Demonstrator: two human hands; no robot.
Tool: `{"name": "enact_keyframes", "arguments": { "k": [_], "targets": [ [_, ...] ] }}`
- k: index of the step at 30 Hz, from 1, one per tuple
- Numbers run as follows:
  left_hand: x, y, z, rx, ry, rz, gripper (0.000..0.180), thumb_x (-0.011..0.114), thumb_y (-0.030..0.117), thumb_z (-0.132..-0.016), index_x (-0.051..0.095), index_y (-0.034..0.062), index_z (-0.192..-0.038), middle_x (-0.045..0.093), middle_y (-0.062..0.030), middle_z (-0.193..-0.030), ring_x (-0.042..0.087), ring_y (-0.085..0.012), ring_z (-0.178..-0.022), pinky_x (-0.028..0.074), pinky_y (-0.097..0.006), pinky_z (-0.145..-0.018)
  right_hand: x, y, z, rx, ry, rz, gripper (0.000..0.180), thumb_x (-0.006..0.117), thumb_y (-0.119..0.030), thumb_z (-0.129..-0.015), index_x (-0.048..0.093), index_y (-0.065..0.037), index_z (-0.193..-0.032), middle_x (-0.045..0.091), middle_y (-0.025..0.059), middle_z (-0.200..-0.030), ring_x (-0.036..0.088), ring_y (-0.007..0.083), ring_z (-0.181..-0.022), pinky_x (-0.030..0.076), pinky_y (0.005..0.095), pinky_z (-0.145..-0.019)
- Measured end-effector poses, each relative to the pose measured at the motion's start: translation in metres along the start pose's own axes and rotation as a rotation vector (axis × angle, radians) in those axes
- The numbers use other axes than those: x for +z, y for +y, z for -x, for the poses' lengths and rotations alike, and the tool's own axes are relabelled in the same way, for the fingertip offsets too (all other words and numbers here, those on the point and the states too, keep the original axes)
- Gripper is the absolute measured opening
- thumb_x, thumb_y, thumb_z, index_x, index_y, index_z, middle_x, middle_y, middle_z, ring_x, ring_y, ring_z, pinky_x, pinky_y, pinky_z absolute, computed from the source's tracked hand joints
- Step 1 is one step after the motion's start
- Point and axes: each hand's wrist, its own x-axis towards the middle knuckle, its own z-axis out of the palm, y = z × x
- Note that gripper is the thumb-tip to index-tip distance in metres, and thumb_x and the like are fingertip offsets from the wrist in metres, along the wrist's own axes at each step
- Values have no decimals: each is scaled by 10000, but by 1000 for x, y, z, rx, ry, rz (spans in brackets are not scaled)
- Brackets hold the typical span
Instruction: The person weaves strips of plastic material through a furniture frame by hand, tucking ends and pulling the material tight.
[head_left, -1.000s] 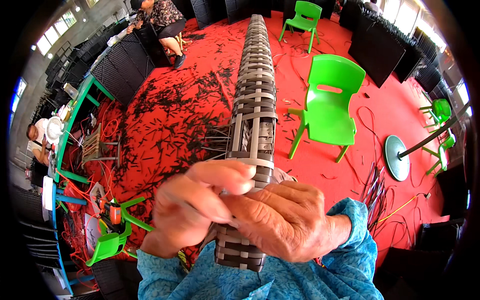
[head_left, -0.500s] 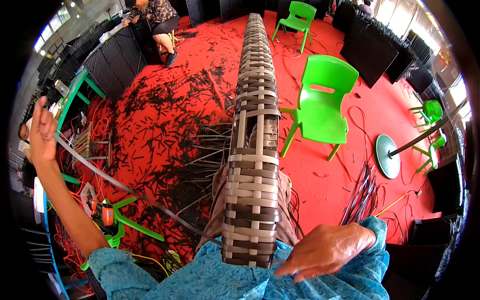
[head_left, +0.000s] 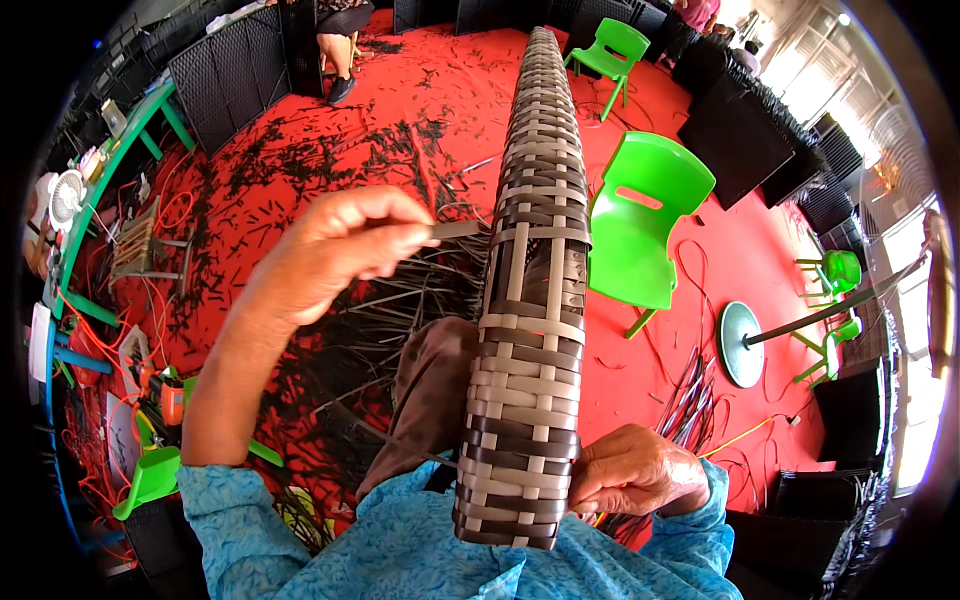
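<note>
The left hand (head_left: 358, 243) pinches a flat strip (head_left: 456, 230), left of the woven beam (head_left: 522, 390) running forward from the person's waist. The right hand (head_left: 638, 470) curls at the beam's near right edge; whether it grips anything is hidden. Even tension should keep the strip untwisted.

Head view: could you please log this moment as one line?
left hand: pinching grey strip | right hand: beside near end of woven piece | woven piece: gap in weave

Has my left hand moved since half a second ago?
Yes, rightward: your left hand then appeared left of the near edge of the green table; now it's well right of it, nearer the woven piece.
</note>
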Motion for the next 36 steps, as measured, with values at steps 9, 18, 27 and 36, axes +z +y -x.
{"name": "enact_keyframes", "arguments": {
  "k": [9, 18, 27, 36],
  "targets": [
    [21, -21, -12, -62, -92, 104, 178, 600, 228, -829, 593, 52, -805, 500, 53, -640, 425, -12, -548, 331, -166, -466, 3, 7, -2, 14, 20, 32, 154, 635, -84, -778, 597, -7, -906, 589, 99, -760, 585, 280, -655, 458, 348, -553],
    [16, -25, -16, -77, -78, 175, 207, 594, 248, -834, 562, 72, -730, 472, 61, -617, 385, -5, -523, 292, -161, -447, 1, 9, -3, 142, 109, -12, 129, 614, -47, -795, 599, 9, -910, 618, 126, -786, 621, 250, -696, 482, 309, -594],
    [26, -1, -37, -52, -169, -105, 239, 592, 227, -824, 503, 91, -649, 447, 61, -594, 359, -4, -487, 292, -165, -424, -30, 7, -16, 400, 670, 111, 160, 541, -149, -875, 593, -5, -919, 609, 58, -780, 568, 100, -657, 463, 219, -569],
    [39, 17, -52, -126, -249, -298, 287, 605, 280, -817, 517, 77, -636, 458, 50, -571, 379, -13, -464, 288, -173, -402, -57, 9, -54, 236, 743, 219, 191, 541, -138, -876, 579, -24, -1024, 547, -8, -743, 459, 34, -618, 397, 191, -535]
  ]
}}
